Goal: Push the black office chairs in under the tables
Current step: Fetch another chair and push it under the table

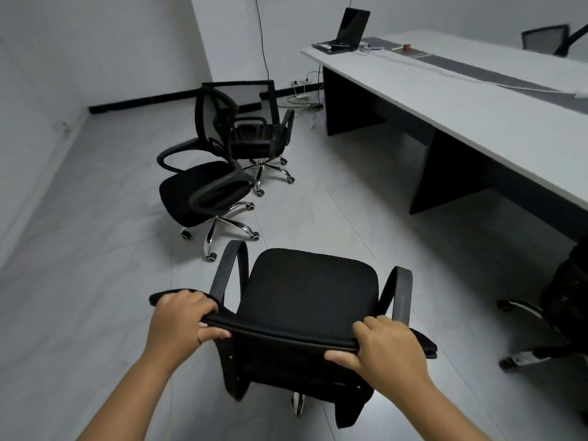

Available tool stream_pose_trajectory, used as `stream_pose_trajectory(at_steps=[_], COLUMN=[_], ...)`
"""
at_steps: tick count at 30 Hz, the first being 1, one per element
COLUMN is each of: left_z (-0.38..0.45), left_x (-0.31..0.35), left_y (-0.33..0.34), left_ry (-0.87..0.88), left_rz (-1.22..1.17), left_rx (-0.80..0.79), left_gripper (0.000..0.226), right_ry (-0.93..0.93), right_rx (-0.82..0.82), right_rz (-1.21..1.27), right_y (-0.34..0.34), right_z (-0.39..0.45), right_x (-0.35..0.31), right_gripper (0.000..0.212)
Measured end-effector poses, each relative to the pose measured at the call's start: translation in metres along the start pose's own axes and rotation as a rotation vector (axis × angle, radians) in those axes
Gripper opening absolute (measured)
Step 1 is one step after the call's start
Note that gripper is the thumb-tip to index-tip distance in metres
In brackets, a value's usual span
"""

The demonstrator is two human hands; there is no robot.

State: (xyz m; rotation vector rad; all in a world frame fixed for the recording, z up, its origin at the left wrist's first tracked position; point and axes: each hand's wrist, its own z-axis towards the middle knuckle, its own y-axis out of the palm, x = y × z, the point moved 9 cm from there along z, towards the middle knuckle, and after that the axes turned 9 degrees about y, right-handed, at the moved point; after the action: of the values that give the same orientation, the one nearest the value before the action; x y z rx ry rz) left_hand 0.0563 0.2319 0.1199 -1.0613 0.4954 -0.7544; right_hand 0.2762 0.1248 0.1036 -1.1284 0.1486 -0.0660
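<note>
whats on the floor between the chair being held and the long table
Nothing: in the head view, the stretch from the held chair to the table is bare grey tiled floor.

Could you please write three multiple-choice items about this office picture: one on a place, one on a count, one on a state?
1. Where does the open black laptop stand?
A. On the far end of the long white table
B. On a chair seat
C. On the floor

2. How many black mesh office chairs stand apart on the grey tiled floor near the wall, beyond the held one?
A. None
B. Two
C. Five

3. What do both hands do?
A. Hang free
B. Grip the top edge of the nearest black office chair's backrest
C. Type on the laptop

Answers:
1 A: the laptop sits at the table's far corner.
2 B: one chair stands in front of another.
3 B: the left hand and right hand curl over the backrest edge.
</note>
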Motion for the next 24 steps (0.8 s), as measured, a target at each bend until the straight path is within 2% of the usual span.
stream_pose_trajectory(at_steps=[5,10,14,19,24], left_z=[0.017,0.059,0.088,0.102,0.124], left_x=[-0.005,0.002,0.002,-0.016,-0.049], left_y=[0.008,0.018,0.028,0.036,0.048], left_ry=[-0.021,0.030,0.141,0.328,0.452], left_rz=[0.032,0.034,0.028,-0.053,-0.177], left_rx=[0.087,0.152,0.241,0.350,0.294], left_gripper=[0.092,0.089,0.085,0.083,0.086], right_ry=[0.038,0.116,0.242,0.385,0.530], right_rx=[0.072,0.045,0.073,0.101,0.165], right_rz=[0.071,0.036,-0.010,-0.083,-0.175], right_y=[-0.002,-0.001,0.000,0.000,-0.001], right_z=[0.013,0.033,0.040,0.030,0.029], right_x=[0.011,0.044,0.063,0.042,0.000], right_gripper=[0.083,0.087,0.076,0.088,0.076])
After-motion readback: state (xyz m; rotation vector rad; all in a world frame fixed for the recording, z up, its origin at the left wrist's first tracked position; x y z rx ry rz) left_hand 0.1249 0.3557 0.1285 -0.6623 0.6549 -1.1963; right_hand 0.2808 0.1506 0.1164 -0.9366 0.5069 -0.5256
